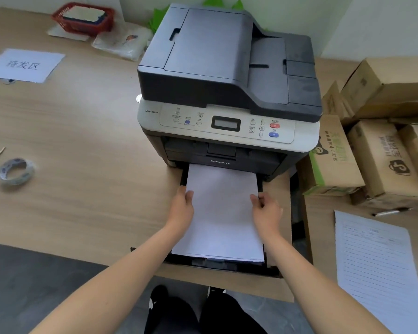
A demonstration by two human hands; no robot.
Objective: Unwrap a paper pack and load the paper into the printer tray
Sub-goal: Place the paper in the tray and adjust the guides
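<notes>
Evidently, the paper stack (221,213) was pinched at its side edges by the left hand (182,208) and right hand (267,210), half-lying in the pulled-out printer tray (227,263); skewed seating could cause jams.

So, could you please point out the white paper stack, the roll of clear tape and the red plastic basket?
White paper stack (221,213), head view, centre of top sheet.
Roll of clear tape (25,173), head view, right rim.
Red plastic basket (79,26), head view, front wall.
</notes>
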